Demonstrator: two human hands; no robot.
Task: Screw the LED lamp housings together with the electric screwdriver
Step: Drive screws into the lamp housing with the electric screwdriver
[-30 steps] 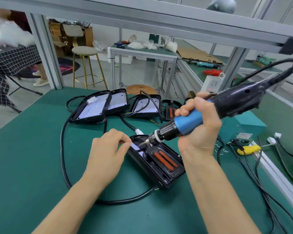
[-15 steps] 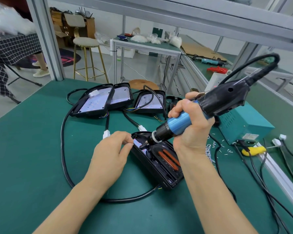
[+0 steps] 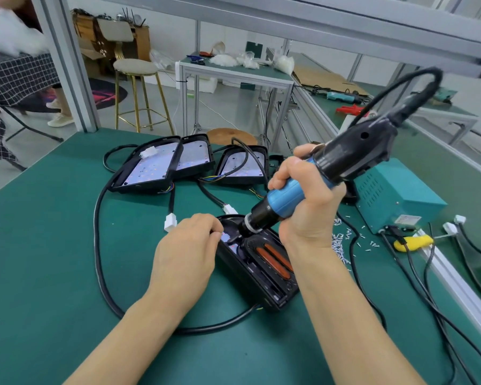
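Note:
A black LED lamp housing (image 3: 261, 276) with two orange strips inside lies on the green mat (image 3: 53, 259) in front of me. My right hand (image 3: 303, 207) grips the blue and black electric screwdriver (image 3: 311, 182), tilted, with its bit down in the housing's far left corner. My left hand (image 3: 186, 254) rests at the housing's left edge, fingertips curled and pinching something small beside the bit; what they pinch is hidden. Loose screws (image 3: 342, 240) lie to the right of the housing.
Three more open lamp housings (image 3: 161, 168) with cables and white connectors (image 3: 170, 221) lie at the back of the mat. A teal power box (image 3: 397, 193) and a yellow plug (image 3: 414, 241) sit right. A black cable (image 3: 100, 259) loops round the left.
The screwdriver has tipped down and its bit has dropped into the housing's corner. My left hand's fingertips have closed in beside the bit.

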